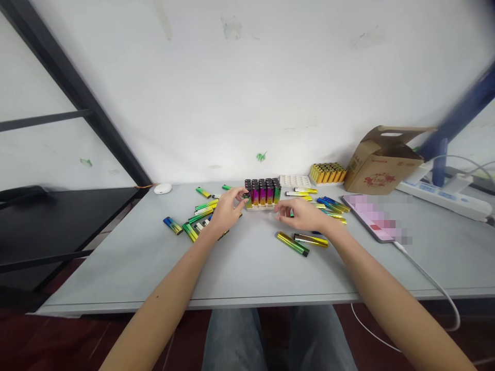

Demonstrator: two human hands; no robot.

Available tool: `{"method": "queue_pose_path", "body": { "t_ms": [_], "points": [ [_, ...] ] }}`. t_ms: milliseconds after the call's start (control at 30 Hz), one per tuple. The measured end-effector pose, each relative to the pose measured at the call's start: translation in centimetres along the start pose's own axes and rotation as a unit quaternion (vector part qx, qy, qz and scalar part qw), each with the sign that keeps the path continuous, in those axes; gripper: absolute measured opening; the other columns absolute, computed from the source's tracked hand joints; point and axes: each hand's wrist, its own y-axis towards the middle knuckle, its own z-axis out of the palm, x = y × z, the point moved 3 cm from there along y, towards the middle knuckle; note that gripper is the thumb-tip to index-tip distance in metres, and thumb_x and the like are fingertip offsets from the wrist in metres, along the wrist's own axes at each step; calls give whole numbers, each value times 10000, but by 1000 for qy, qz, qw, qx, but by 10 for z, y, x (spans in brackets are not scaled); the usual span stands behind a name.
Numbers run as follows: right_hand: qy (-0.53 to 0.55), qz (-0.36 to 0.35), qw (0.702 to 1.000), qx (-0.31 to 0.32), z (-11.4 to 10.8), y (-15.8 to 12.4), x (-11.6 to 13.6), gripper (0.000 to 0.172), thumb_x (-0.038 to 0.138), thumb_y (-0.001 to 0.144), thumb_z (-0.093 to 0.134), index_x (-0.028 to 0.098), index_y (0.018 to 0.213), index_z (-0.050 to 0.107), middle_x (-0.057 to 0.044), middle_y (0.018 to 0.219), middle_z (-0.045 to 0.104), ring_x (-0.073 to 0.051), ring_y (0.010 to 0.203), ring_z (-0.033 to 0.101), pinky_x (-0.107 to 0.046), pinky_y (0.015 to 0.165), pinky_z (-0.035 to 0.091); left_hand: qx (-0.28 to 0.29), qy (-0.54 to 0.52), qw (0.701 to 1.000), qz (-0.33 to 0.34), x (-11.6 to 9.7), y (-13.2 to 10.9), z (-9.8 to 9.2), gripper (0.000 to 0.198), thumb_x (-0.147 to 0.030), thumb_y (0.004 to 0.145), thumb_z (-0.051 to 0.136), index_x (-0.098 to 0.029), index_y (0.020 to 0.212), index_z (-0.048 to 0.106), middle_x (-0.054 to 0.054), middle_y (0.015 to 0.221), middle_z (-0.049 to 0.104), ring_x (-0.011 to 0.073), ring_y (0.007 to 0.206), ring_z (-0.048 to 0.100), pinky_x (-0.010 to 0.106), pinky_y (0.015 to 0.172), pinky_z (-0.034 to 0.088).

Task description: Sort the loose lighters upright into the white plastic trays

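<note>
near the table's back edge (185, 186), the left hand (229, 206) is pinching a lighter (248, 201) at a rack (263, 207); the right hand (302, 213) is facing it, hold unclear; carton (359, 170) print illegible.

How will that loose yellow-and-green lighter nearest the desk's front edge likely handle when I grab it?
The yellow-and-green lighter may be slick, given its glossy finish. It's probably stiff, since its long body lies straight. Pushed right, it could bump the gold lighter beside it.
</note>
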Motion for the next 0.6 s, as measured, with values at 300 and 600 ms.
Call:
{"method": "queue_pose_path", "body": {
  "t_ms": [300,600],
  "points": [
    [43,25,989,136,16,-6,5,337,408,662,751,234,929,644,25,704,681,-145,572,591,-252,495,390,-60,93,994,23,5,-3,2,347,-236,882,558,-218,1227,522,52,991,655,230,989,579,372,908,433],
    [68,6,994,89,13,-2,7,197,244,737,591,203,911,674,11,716,667,-146,625,586,-259,587,437,-65,111,991,38,5,-5,5,405,-231,872,573,-205,1267,487,63,1070,653,232,1029,569,381,946,423]
  ]
}}
